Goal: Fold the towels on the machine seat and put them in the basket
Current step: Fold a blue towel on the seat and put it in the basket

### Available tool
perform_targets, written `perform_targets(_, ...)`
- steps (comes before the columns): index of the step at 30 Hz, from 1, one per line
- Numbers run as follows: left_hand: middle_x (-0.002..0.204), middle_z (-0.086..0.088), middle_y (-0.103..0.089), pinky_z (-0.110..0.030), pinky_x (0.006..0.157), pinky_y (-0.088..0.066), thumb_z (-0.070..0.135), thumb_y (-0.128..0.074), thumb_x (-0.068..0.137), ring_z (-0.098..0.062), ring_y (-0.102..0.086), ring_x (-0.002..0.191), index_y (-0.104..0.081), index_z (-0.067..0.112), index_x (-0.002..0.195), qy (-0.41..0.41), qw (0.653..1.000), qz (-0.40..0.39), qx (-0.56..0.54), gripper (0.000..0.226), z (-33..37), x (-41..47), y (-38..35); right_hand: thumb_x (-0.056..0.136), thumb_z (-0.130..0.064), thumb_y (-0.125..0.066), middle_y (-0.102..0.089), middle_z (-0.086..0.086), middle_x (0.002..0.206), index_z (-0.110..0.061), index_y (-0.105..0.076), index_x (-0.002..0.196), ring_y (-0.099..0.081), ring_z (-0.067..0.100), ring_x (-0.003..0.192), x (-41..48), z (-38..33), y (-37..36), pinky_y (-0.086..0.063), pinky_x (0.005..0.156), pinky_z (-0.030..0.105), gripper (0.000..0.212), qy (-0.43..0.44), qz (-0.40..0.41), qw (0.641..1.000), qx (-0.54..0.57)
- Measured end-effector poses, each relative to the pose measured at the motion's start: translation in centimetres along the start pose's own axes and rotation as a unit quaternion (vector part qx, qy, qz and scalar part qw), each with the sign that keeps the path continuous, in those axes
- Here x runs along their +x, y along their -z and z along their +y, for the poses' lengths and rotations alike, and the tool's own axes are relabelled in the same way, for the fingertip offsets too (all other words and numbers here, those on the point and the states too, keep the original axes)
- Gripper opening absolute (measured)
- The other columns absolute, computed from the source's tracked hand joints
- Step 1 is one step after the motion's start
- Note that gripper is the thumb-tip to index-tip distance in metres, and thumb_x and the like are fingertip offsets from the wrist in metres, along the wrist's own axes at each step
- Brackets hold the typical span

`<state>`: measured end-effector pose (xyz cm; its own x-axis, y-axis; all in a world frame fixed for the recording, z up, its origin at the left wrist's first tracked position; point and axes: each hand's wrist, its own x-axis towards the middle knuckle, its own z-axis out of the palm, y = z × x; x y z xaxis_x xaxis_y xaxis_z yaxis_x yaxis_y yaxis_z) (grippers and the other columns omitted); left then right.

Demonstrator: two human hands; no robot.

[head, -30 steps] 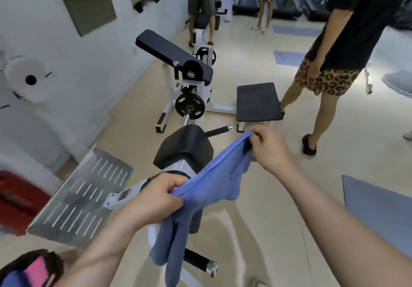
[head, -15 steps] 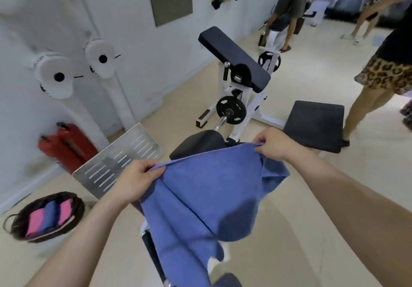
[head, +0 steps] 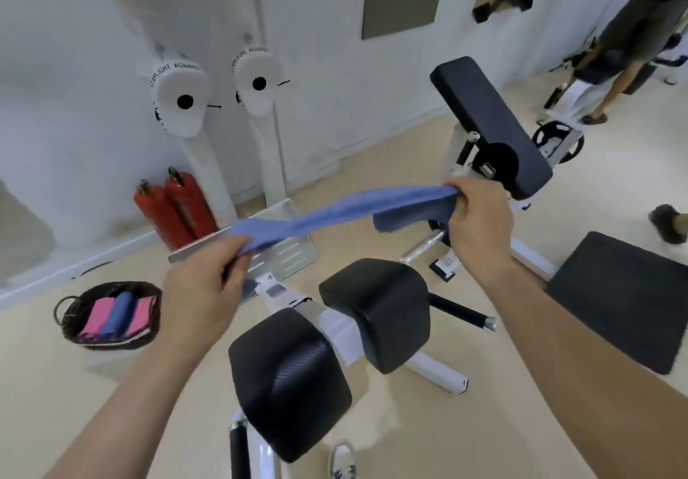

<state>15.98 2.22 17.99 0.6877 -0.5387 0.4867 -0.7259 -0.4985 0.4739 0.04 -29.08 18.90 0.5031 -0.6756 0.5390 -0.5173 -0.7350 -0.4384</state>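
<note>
Above the padded black seat [head: 294, 382], each hand grips the soft blue towel [head: 335, 212], stretched flat.

A gym: a padded curl bench [head: 487, 121] at two o'clock, a weight plate [head: 551, 132] beside it, wall punch pads [head: 175, 117] at eleven.

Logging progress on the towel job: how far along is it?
Done: three folded towels lie in the basket. In hand: the left hand and right hand grip a blue towel stretched in the air, mid-fold. Left: finish folding it and put it in the basket. No other towels show on the black pads.
</note>
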Motion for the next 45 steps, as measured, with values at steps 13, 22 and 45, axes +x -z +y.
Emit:
perform_targets(13,0.084,0.002,-0.064,-0.031,0.079,-0.05,0.045,-0.048,0.075,-0.019,-0.06,0.085,-0.06,0.022,0.085,0.081,0.749,-0.656,0.039,0.028,-2.1,-10.2,-15.5,0.077,-0.011,-0.043,-0.067,-0.004,0.094,-0.035,-0.063,0.079,-0.06,0.024,0.096,-10.0,13.5,-12.4,-0.049,0.08,0.031,0.032,-0.072,-0.49,0.86,-0.124)
perform_targets(22,0.084,0.013,-0.068,-0.019,0.069,-0.042,0.019,-0.049,0.093,-0.007,-0.057,0.076,-0.065,0.033,0.077,0.232,0.883,-0.403,-0.069,0.026,1.2,3.8,-29.4,0.091,-0.029,-0.053,-0.057,-0.009,0.093,-0.03,-0.049,0.105,-0.054,0.02,0.09,-5.7,16.3,-16.6,-0.04,0.076,0.03,0.014,-0.298,-0.448,0.83,0.144)
perform_targets(45,0.1,-0.002,-0.053,-0.04,0.07,-0.05,0.01,-0.044,0.092,-0.021,-0.058,0.076,-0.065,0.018,0.1,0.051,0.901,-0.431,-0.023,0.024,6.4,8.6,-44.9,0.095,-0.025,-0.051,-0.049,-0.003,0.053,-0.016,-0.046,0.088,-0.046,0.015,0.051,-3.9,22.3,-17.8,-0.032,0.048,0.028,0.011,-0.288,-0.427,0.853,0.087)
